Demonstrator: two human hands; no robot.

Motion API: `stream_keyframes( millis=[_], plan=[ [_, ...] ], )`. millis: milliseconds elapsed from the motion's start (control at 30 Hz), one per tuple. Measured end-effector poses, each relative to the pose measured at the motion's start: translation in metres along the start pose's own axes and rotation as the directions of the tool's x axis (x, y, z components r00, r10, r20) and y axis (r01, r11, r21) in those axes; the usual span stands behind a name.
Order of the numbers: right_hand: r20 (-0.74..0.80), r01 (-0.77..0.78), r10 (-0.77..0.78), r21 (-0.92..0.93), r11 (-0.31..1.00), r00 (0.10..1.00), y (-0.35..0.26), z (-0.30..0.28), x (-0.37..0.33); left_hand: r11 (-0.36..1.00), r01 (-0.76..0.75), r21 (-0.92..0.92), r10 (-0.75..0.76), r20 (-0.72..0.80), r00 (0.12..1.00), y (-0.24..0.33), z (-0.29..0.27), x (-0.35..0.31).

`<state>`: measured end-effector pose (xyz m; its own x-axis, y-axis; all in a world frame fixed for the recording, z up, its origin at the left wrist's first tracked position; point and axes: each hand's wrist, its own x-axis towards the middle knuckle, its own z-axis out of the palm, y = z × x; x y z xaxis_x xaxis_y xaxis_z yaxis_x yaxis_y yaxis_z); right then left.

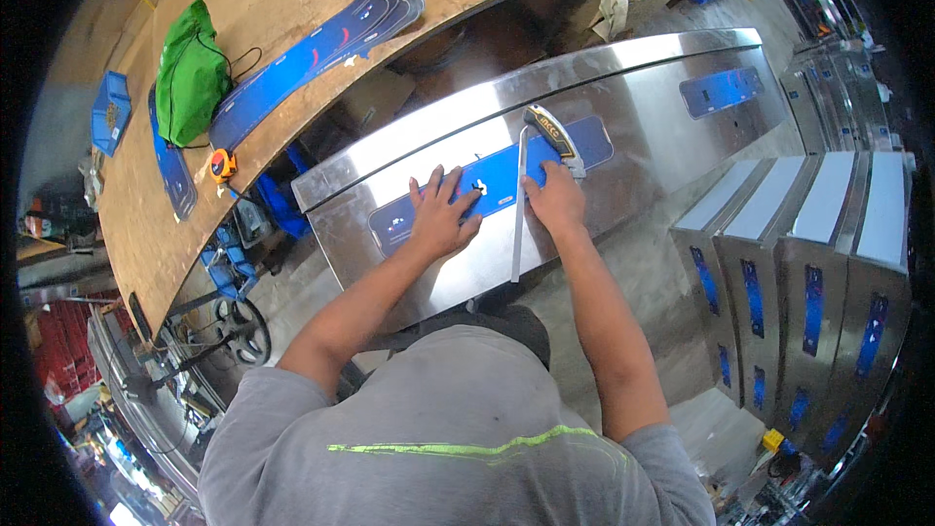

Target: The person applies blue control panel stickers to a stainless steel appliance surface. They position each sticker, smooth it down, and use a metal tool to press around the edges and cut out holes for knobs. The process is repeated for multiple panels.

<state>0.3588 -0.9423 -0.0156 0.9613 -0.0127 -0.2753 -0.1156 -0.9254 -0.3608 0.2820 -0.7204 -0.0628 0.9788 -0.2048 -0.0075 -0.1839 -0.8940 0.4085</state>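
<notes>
A long stainless steel panel or box [643,151] lies in front of me, with a blue strip-shaped label [590,136] along its face. My left hand [445,212] is open, its fingers spread on the label's left part, beside a small white-and-black cutout mark [479,188]. My right hand [557,200] has curled fingers at a tool with a slim, straight metal blade [519,224] and a black-and-yellow handle [551,131]. The blade crosses the label and reaches the panel's near edge. My fingers partly hide the tool's lower part.
A wooden table [282,0] beyond holds blue label strips [302,63], a green bag [192,73], an orange tape measure [223,167] and a blue bin [112,112]. Several steel boxes with blue labels [813,310] stand at right. Another blue label [721,92] is on the panel's right end.
</notes>
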Motion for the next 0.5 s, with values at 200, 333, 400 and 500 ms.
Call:
stream_keyframes(
  millis=[200,333,400,500],
  plan=[
    [0.141,0.056,-0.048,-0.052,0.997,0.989,-0.004,0.006,0.032,0.988,0.151,-0.040,-0.150,0.007,0.989,0.024,0.001,0.009],
    [0.214,0.127,-0.113,-0.052,0.991,0.970,0.002,0.010,0.048,0.971,0.240,-0.014,-0.240,0.021,0.971,0.037,0.002,0.017],
    [0.242,0.175,-0.170,0.000,0.985,0.955,0.003,0.010,0.053,0.965,0.262,-0.026,-0.262,-0.004,0.965,0.041,0.002,0.019],
    [0.325,0.221,-0.230,0.062,0.973,0.917,0.002,0.008,0.055,0.934,0.336,-0.125,-0.355,-0.202,0.913,0.047,-0.003,0.009]
  ],
)
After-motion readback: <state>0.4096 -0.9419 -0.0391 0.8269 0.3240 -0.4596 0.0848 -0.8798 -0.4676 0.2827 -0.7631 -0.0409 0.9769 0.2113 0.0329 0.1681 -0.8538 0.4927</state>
